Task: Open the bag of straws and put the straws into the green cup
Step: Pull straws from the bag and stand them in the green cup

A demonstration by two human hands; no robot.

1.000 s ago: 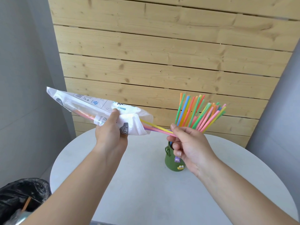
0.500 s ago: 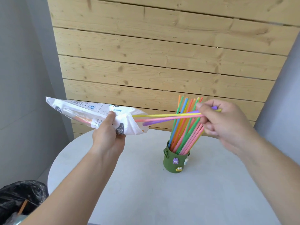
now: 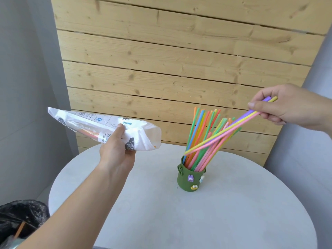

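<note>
Up and right of the green cup [image 3: 188, 178], the right hand [image 3: 287, 105] pinches three straws [image 3: 224, 131], tips low by its rim; they could snag the crowded bundle [image 3: 199, 137] leaning inside, miss, or tip it. Left of the cup, the left hand [image 3: 116, 150] grips the bag [image 3: 107, 126], some straws inside

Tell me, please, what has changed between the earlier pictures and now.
The right hand, pinching three straws, moved right and upward, drawing them fully out of the bag. Their lower ends now lie near the green cup rim. The left hand still grips the bag in the air. The cup with its other straws stays on the table.
</note>
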